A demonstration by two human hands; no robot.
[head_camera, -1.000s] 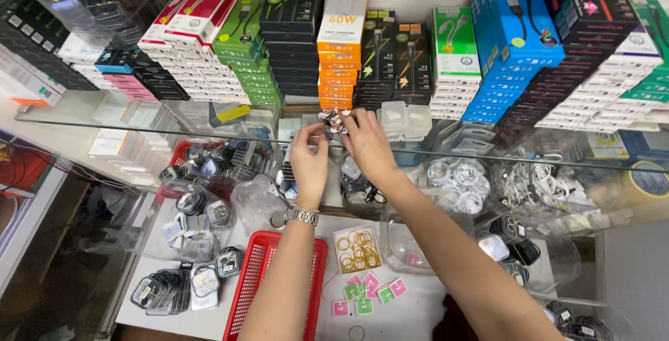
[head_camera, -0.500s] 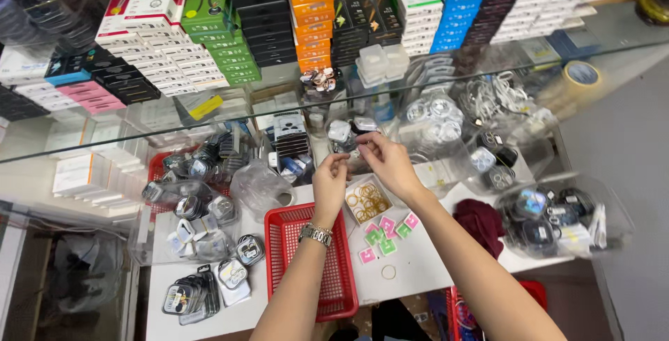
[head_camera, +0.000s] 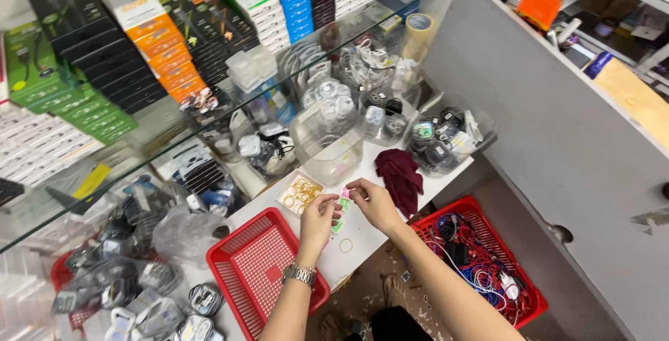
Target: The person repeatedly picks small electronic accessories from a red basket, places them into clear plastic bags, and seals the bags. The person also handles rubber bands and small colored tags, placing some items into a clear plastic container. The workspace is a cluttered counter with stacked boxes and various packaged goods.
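My left hand (head_camera: 319,217), with a metal watch on its wrist, and my right hand (head_camera: 373,202) meet over the white table (head_camera: 362,236), fingertips pinched together on something small between them; I cannot make out what it is. Small pink and green packets (head_camera: 343,200) lie right under the fingers. A clear box of gold rings (head_camera: 300,194) sits just left of them, and a loose ring (head_camera: 345,245) lies near the table's front edge.
An empty red basket (head_camera: 258,268) stands by my left forearm. A dark red cloth (head_camera: 401,177) lies to the right. Another red basket of cables (head_camera: 481,257) sits on the floor. A glass shelf (head_camera: 230,114) with stacked boxes hangs above; clear jars of accessories crowd the back.
Both hands have come down from the glass shelf to the table by the small packets. The view has swung to the right, showing the grey partition and the floor basket.
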